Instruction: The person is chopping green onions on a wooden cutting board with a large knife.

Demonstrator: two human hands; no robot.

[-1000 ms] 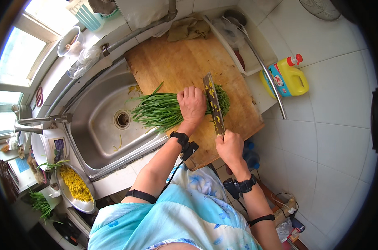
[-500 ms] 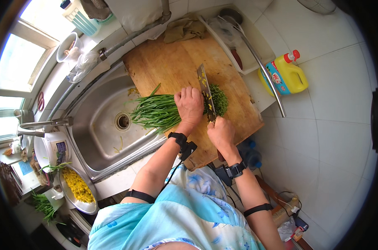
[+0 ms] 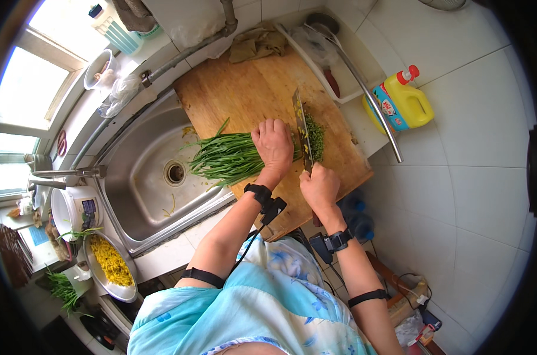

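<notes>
A bundle of long green chives (image 3: 224, 158) lies across the wooden cutting board (image 3: 245, 89), its leaf tips reaching left over the rim of the steel sink (image 3: 141, 177). The left hand (image 3: 274, 144) presses down on the bundle's right end, fingers curled together over the stalks. Just right of those fingers stands the cleaver (image 3: 302, 130), blade edge down on the board, its handle wrapped in the closed right hand (image 3: 319, 188). Beyond the blade sits a small heap of chopped green pieces (image 3: 316, 136).

On the white tiles to the right lies a yellow plastic jug (image 3: 406, 103) with a red cap and a blue-and-red label on its side. Far left, by the window, stands a pale ribbed bottle (image 3: 116, 31) with a dark cap. Near left, a metal bowl (image 3: 110, 265) holds yellow bits, with more greens (image 3: 61, 287) beside it.
</notes>
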